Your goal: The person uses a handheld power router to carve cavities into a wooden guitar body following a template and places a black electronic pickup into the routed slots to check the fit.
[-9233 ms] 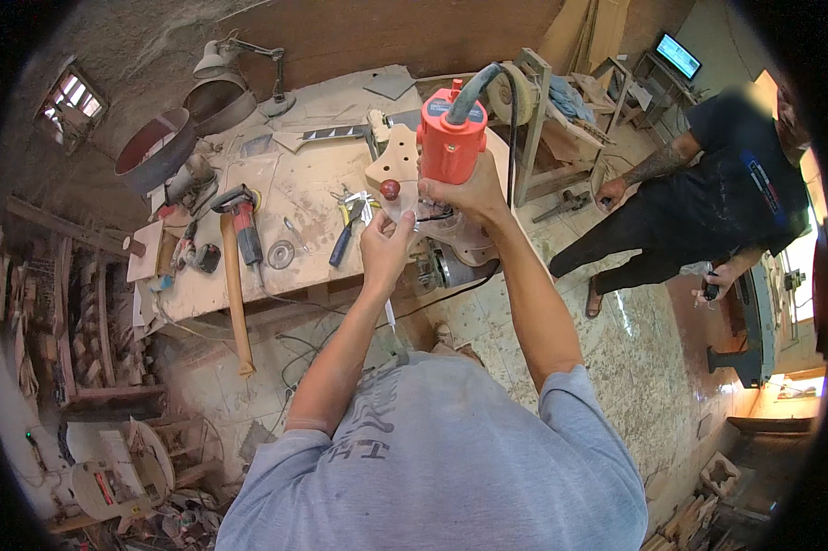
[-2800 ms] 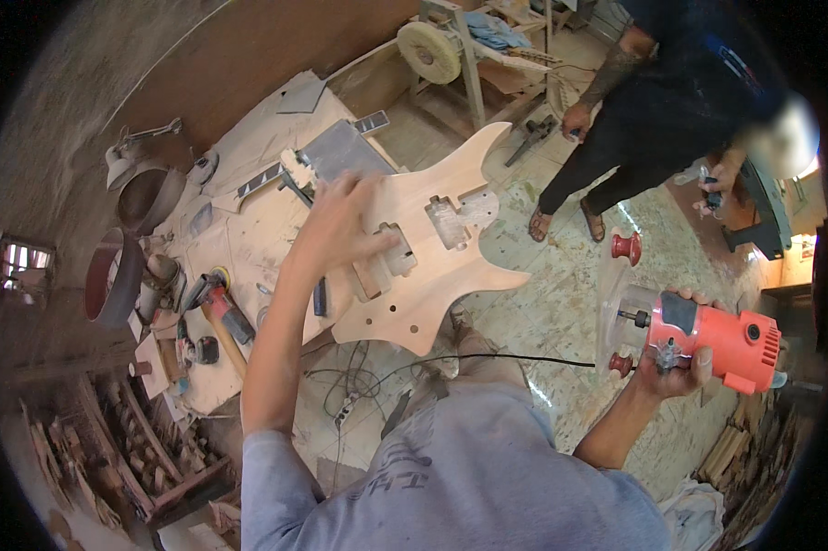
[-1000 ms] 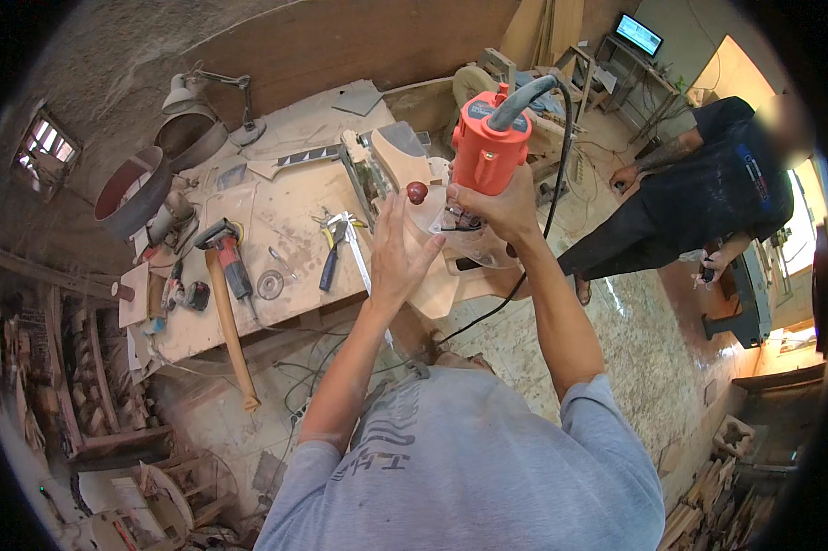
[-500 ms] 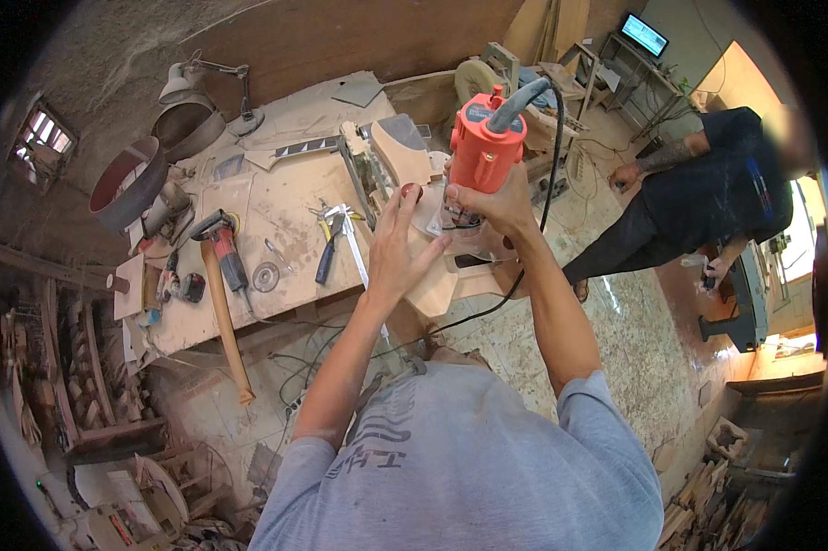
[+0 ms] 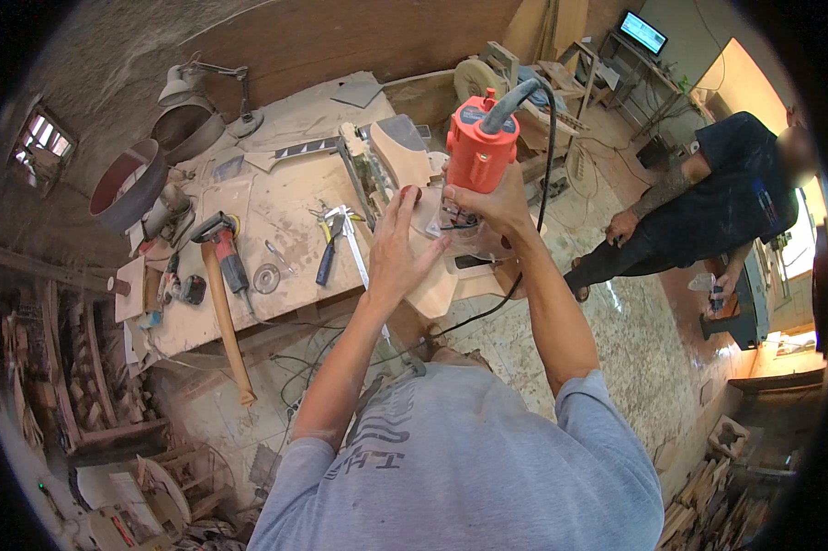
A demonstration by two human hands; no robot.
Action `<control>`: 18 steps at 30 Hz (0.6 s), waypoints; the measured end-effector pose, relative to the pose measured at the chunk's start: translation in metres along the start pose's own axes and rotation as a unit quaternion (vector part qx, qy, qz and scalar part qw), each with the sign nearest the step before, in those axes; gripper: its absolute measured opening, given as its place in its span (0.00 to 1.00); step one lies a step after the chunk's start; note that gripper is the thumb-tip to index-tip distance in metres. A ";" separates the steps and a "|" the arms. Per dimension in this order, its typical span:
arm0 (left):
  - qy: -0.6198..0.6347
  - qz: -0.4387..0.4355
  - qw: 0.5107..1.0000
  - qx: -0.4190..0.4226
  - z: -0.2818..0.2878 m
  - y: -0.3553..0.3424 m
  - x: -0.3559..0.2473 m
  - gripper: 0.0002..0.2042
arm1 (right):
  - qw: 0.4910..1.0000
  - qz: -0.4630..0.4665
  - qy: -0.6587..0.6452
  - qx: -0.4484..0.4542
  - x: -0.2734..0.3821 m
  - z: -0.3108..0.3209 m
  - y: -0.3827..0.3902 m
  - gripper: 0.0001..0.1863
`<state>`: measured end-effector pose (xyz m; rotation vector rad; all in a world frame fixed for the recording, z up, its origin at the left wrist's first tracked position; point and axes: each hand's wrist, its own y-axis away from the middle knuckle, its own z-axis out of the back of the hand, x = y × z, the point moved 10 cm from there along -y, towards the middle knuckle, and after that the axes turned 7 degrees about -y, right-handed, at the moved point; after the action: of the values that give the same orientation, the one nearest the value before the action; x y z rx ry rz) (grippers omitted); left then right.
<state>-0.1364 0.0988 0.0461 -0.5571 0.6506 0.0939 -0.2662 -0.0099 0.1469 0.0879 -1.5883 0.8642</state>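
A red trim router (image 5: pixel 484 151) stands upright on a pale, shaped wooden workpiece (image 5: pixel 432 292) at the bench's right end. My right hand (image 5: pixel 498 204) is wrapped round the lower part of its body. My left hand (image 5: pixel 396 253) lies at the left of the router's clear base (image 5: pixel 476 237), its fingers by a dark red knob (image 5: pixel 412 195) and its thumb stretched toward the base. The cutter is hidden. A curved pale wooden piece (image 5: pixel 401 154) lies just beyond my left fingers. From the router's top, a black cord (image 5: pixel 549 184) loops down on the right.
Calipers (image 5: pixel 356 243), a dark-handled tool (image 5: pixel 326 262), pliers (image 5: pixel 323 219) and an angle grinder (image 5: pixel 226 253) lie on the dusty workbench (image 5: pixel 285 220). A desk lamp (image 5: pixel 177 87) stands at the back left. At the right is another person (image 5: pixel 708 202). Cables (image 5: pixel 295 367) trail over the floor.
My hands stay almost still, and the router's upper body has shifted slightly left. The other person has moved, with one arm now lower beside the leg.
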 end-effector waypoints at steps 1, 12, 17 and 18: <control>0.000 -0.002 1.000 0.000 0.000 0.000 -0.001 0.48 | 1.000 -0.003 -0.010 0.000 -0.002 0.001 0.000 0.35; 0.008 0.013 1.000 0.006 0.003 -0.002 -0.006 0.46 | 0.999 -0.012 -0.050 0.011 -0.014 0.004 0.002 0.38; 0.011 0.007 1.000 0.002 0.001 0.000 -0.003 0.48 | 0.997 -0.021 -0.070 -0.003 -0.017 0.004 0.007 0.39; 0.015 0.006 1.000 0.004 0.001 0.001 -0.003 0.47 | 0.997 -0.026 -0.069 -0.007 -0.019 0.004 0.009 0.39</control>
<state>-0.1380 0.1004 0.0483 -0.5484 0.6840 0.0948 -0.2696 -0.0136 0.1266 0.1817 -1.7128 0.8218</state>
